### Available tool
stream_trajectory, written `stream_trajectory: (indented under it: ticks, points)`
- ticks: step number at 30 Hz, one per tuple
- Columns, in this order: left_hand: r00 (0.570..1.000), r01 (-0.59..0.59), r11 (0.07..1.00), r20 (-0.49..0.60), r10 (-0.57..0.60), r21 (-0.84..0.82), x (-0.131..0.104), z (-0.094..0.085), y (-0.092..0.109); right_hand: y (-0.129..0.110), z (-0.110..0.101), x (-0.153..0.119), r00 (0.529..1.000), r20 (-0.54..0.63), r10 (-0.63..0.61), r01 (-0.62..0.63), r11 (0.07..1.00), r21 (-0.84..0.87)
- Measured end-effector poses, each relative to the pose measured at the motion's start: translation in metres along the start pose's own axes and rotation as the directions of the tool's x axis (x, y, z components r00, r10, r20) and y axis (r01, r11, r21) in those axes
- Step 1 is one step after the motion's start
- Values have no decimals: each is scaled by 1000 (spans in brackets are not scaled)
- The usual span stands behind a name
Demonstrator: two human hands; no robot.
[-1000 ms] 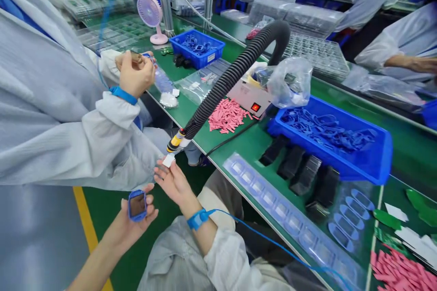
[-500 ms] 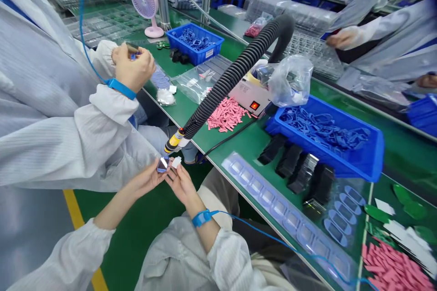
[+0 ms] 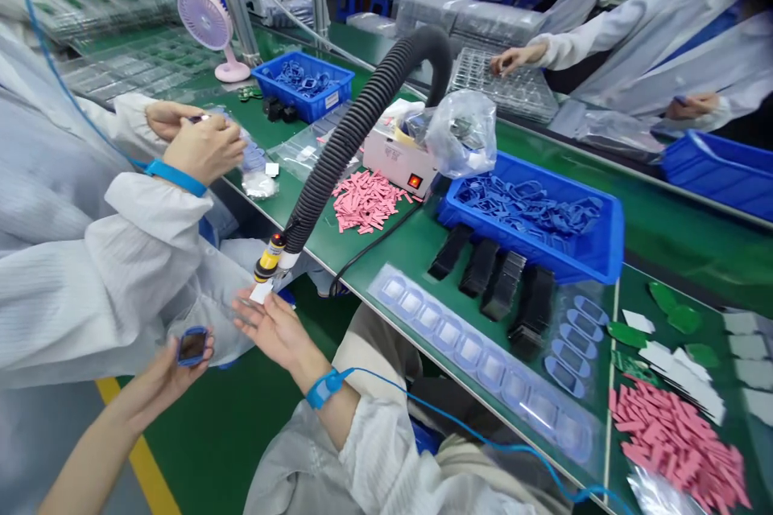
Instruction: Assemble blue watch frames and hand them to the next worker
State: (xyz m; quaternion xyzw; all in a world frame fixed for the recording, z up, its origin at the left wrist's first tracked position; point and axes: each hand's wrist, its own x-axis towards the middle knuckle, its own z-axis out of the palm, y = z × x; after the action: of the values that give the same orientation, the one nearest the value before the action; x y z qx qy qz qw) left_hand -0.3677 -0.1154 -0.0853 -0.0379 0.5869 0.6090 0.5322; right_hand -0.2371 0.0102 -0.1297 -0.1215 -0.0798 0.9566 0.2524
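My left hand (image 3: 172,374) holds a small dark screen in a blue frame (image 3: 192,346), low at the left and away from the table edge. My right hand (image 3: 274,326), with a blue wrist strap (image 3: 324,388), pinches a small white piece (image 3: 262,291) between thumb and fingers, its other fingers spread. That piece is just under the yellow and black nozzle (image 3: 270,257) at the end of a black ribbed hose (image 3: 356,121). The two hands are apart.
Beside me on the left, a person's hands (image 3: 199,149) work on a small item. The green table (image 3: 386,257) bears pink strips (image 3: 365,201), a blue bin (image 3: 613,241) of blue frames, black stacks (image 3: 504,286) and a long strip of blue-rimmed pieces (image 3: 468,350). A blue cord (image 3: 447,414) trails from my right wrist.
My hands have moved apart: the left down and leftward with the framed screen, the right up to the nozzle with the white piece. The view has shifted to the right.
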Motion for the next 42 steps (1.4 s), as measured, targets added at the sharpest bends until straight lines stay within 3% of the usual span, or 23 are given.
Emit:
stream_trajectory:
  ticks: [4, 8, 15, 19, 22, 25, 27, 30, 33, 36, 42]
  points:
    - [1000, -12, 999, -2, 12, 41, 12, 2, 8, -4, 4, -2, 1000, 0, -8, 8, 1000, 8]
    - [1000, 27, 998, -13, -27, 51, 29, 25, 12, -2, -1, -16, 999, -46, 16, -16, 1000, -12]
    - [992, 106, 983, 55, -115, 148, 41, 77, -10, 3, -4, -88, 984, -173, 43, -48, 999, -22]
    - [989, 108, 979, 79, -123, 173, 26, 93, -28, -24, 13, -143, 987, -144, 69, -78, 996, -54]
    - [966, 174, 965, 157, -206, 197, 1, 114, -46, -53, 24, -185, 995, -96, 2, -11, 996, -94]
    - [876, 296, 926, 319, -361, 235, -33, 152, -67, -83, 29, -226, 983, -90, -157, 142, 978, -152]
    - [832, 284, 934, 428, -353, 217, -57, 184, -81, -102, 29, -251, 931, -197, -307, 265, 941, -213]
    - [723, 320, 923, 573, -385, 215, -87, 231, -100, -128, 27, -280, 753, -349, -557, 462, 826, -321]
    - [624, 328, 920, 681, -382, 215, -109, 266, -115, -150, 21, -299, 636, -320, -702, 583, 709, -397]
    - [558, 356, 906, 725, -403, 229, -126, 289, -123, -162, 16, -310, 587, -293, -755, 623, 652, -433]
    - [528, 363, 899, 741, -414, 244, -148, 313, -138, -162, 16, -327, 544, -333, -770, 606, 635, -479]
